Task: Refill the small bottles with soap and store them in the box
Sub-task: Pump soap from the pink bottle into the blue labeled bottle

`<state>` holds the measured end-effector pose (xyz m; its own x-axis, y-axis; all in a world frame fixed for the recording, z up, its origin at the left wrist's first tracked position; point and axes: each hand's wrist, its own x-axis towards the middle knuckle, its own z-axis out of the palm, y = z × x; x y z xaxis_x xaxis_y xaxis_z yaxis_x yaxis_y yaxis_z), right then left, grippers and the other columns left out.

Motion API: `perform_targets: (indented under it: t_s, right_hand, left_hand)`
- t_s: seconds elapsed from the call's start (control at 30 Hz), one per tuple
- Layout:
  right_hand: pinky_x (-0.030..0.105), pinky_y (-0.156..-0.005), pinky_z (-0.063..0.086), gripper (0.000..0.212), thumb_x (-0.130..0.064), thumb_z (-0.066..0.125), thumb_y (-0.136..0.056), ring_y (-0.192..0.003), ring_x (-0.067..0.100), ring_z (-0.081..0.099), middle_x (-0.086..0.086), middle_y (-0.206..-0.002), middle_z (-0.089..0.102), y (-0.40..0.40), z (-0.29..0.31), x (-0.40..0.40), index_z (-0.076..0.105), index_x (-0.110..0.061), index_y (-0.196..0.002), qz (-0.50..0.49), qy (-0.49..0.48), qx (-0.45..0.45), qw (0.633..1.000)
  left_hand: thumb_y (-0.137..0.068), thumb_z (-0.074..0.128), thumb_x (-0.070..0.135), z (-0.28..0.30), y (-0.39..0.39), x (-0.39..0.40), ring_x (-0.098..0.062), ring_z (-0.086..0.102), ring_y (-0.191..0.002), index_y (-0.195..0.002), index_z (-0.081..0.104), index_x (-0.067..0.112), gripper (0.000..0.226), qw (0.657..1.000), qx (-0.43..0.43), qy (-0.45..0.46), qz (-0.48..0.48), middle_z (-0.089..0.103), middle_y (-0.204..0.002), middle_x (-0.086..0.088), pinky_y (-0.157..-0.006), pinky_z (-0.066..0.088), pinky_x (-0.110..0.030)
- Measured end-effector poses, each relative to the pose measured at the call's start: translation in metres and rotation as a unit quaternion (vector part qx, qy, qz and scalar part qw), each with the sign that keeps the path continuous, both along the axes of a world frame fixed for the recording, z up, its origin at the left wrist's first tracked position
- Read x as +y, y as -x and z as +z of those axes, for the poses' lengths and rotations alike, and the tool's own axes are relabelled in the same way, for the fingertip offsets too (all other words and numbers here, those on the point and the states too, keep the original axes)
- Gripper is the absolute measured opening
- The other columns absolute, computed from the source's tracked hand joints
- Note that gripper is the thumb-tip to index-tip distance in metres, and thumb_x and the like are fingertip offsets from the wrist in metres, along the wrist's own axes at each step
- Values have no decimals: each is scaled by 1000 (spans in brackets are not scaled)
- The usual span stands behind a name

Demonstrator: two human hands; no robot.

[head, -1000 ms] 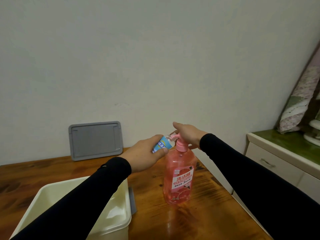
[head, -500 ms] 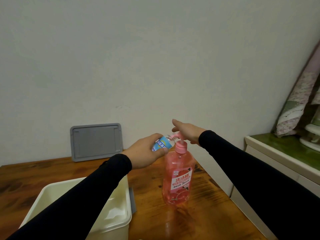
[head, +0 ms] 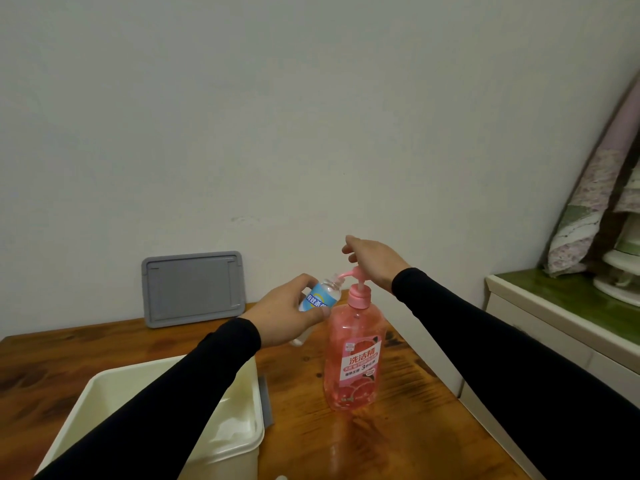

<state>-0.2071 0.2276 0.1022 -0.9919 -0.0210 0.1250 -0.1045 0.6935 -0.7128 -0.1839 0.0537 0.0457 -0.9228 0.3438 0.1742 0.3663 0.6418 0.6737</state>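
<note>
Pink soap bottle (head: 353, 355) stands between left hand (head: 284, 318) and right hand (head: 374, 261).

"洗洁精" and "3" on pink soap bottle (head: 353, 355) label

1 head-worn view looks forward and down, close over a wooden table (head: 398, 445) toward the wall (head: 277, 116).
</note>
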Motion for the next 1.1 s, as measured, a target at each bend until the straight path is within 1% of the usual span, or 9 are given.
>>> perform_targets:
  t_s: [0.27, 0.47, 0.57, 0.67, 0.73, 0.8, 0.87, 0.93, 1.1]
  right_hand:
    - [41, -104, 39, 44, -30, 26, -103, -121, 31, 51, 14, -138, 51, -7, 3, 2, 48, -7, -133, 26, -18, 22, 999]
    - [43, -100, 42, 40, -29, 32, -102, -118, 36, 50, 19, -127, 55, -27, 7, 2, 50, -4, -129, 15, 29, 55, 998]
    - [41, -103, 39, 42, -29, 34, -102, -123, 34, 48, 18, -133, 53, -39, 10, 0, 51, -2, -129, 29, 18, 88, 996]
    - [32, -106, 33, 48, -38, 31, -102, -129, 21, 45, 4, -145, 46, -54, 14, -4, 48, -11, -138, 59, 1, 121, 991]
    - [31, -107, 36, 49, -43, 32, -101, -127, 18, 47, 0, -145, 45, -65, 13, -10, 47, -16, -139, 82, 11, 134, 987]
    - [38, -106, 40, 50, -46, 33, -100, -125, 19, 48, -1, -144, 46, -76, 8, -18, 47, -18, -139, 101, 12, 136, 985]
    - [31, -111, 31, 51, -46, 32, -100, -132, 15, 42, -2, -146, 44, -82, 6, -24, 45, -18, -141, 110, -10, 150, 983]
    - [20, -105, 24, 50, -44, 32, -101, -134, 11, 38, -3, -147, 43, -98, 2, -38, 44, -18, -142, 130, -31, 165, 977]
    - [24, -104, 29, 47, -44, 37, -100, -131, 12, 41, -3, -144, 47, -127, -18, -75, 45, -21, -140, 175, -67, 177, 966]
  left_hand:
    - [-89, 60, 42, -2, -3, -7, -16, 65, -88, -124, 39, 29, 42, 1000, -8, 8, 20, 63, -112, 0, -72, 56, -23]
    - [-89, 61, 39, 6, -17, -20, -15, 66, -85, -120, 41, 27, 39, 999, 4, -21, 24, 65, -103, 2, -75, 57, -28]
    - [-89, 62, 36, 12, -34, -32, -16, 67, -84, -118, 42, 26, 36, 998, 1, -55, 28, 67, -96, 4, -76, 57, -33]
    - [-89, 64, 32, 18, -53, -46, -22, 68, -88, -117, 44, 24, 36, 995, 7, -92, 39, 68, -97, -2, -77, 57, -39]
    - [-89, 65, 29, 20, -68, -56, -23, 68, -88, -118, 45, 22, 35, 992, 15, -111, 55, 69, -95, -2, -76, 55, -37]
    - [-88, 65, 29, 21, -83, -69, -22, 68, -88, -120, 46, 21, 38, 990, 17, -122, 68, 69, -95, -1, -75, 53, -34]
    - [-88, 65, 30, 21, -92, -79, -18, 68, -87, -123, 45, 22, 41, 988, 16, -136, 75, 69, -97, 0, -71, 53, -31]
    - [-88, 65, 30, 19, -110, -95, -15, 67, -86, -121, 45, 23, 39, 985, 20, -144, 91, 70, -97, 1, -70, 50, -28]
    - [-89, 63, 32, 11, -147, -125, -10, 66, -87, -118, 45, 24, 34, 980, 20, -156, 119, 70, -94, 4, -71, 48, -26]
